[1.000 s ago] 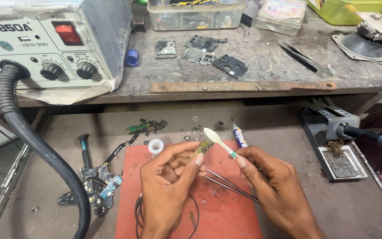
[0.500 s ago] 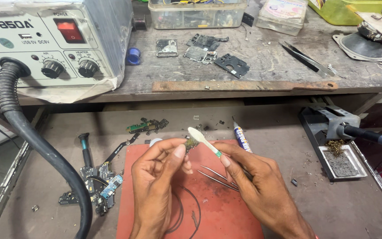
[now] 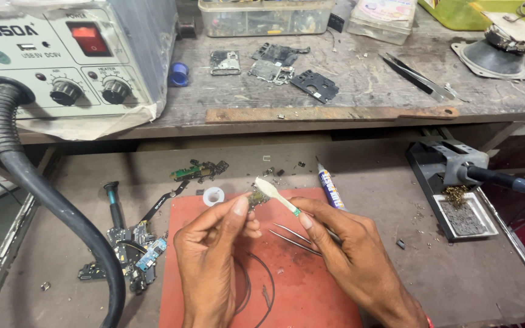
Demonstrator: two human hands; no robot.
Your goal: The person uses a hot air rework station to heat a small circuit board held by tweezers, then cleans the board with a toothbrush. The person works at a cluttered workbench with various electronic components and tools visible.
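The small circuit board piece [image 3: 254,198] was in the middle of my view, pinched between thumb and fingertips of the left hand [image 3: 214,255], above the top edge of the red work mat [image 3: 311,285]. At 3 o'clock from it, the right hand [image 3: 350,255] was closed on a white brush [image 3: 276,194], whose bristle end touched the piece. The same hand seemed also to keep metal tweezers [image 3: 293,238] under its fingers, but how firmly I could not tell. The two hands were close together, almost meeting at the piece.

At 10 o'clock from the piece lay a white tape roll [image 3: 214,195], and at 2 o'clock a glue tube [image 3: 330,187]. Loose phone parts [image 3: 132,255] lay at 8 o'clock, beside the black hose [image 3: 50,200].

I judged the grip on the piece as thin. A hard brush stroke could flick it out of the fingertips, and among the many parts it would be easily lost. The tweezers could also slip down.
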